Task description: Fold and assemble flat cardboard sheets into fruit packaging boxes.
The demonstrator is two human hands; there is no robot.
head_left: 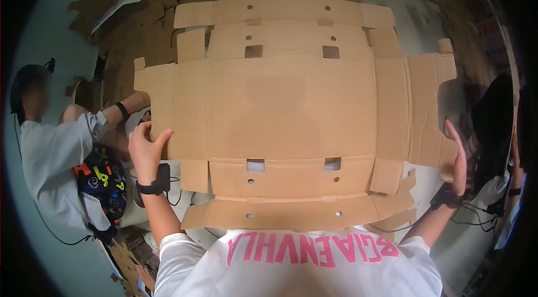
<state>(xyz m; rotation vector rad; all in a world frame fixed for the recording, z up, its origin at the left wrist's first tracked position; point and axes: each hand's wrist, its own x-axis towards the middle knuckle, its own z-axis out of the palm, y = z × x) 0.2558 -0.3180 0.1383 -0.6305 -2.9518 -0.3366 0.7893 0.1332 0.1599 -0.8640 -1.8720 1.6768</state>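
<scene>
A large flat cardboard box blank (291, 106) is held out in front of me, unfolded, with creases, round holes and square cut-outs along its near and far panels. My left hand (148, 143) grips its left side flap, thumb on top and the other fingers partly behind the edge. At the right side flap, my right hand (457, 154) presses along the edge near the curved notch; its other fingers are hidden behind the board. Both wrists wear dark straps with small black devices.
To the left sits a person (61, 145) in a light shirt and patterned shorts, one arm reaching toward the blank's left side. Cardboard pieces (129, 28) cover the floor at the far side. Black cables (476, 216) trail at the right. Dark shapes stand along the right edge.
</scene>
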